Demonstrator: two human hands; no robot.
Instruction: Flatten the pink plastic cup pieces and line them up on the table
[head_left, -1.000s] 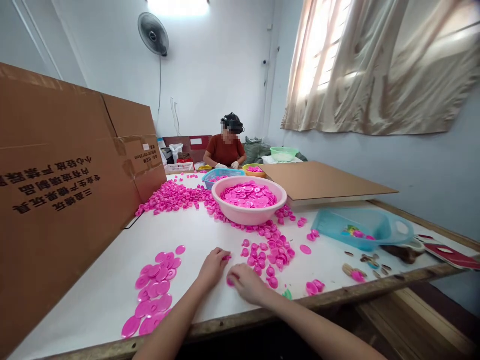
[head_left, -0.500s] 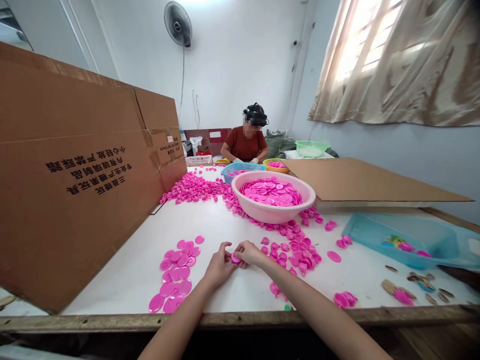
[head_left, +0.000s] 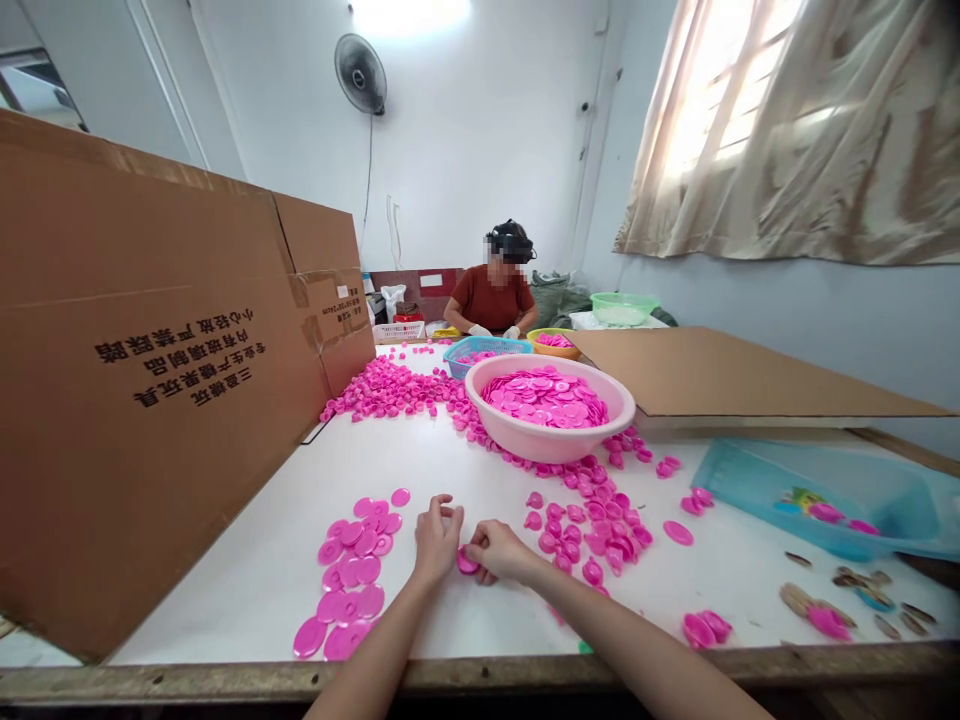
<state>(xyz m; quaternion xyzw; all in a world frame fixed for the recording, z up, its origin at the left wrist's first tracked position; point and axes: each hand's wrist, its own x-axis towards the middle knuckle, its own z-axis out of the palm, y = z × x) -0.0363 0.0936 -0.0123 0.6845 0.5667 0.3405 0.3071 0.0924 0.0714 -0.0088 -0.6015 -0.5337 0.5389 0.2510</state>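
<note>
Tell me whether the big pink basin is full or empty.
Nearly full: the pink basin holds flat pink discs heaped about up to its rim.

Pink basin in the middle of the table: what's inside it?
The pink basin is heaped with flat pink discs, lying loosely over one another. The heap covers its floor, so anything beneath the discs is hidden.
</note>
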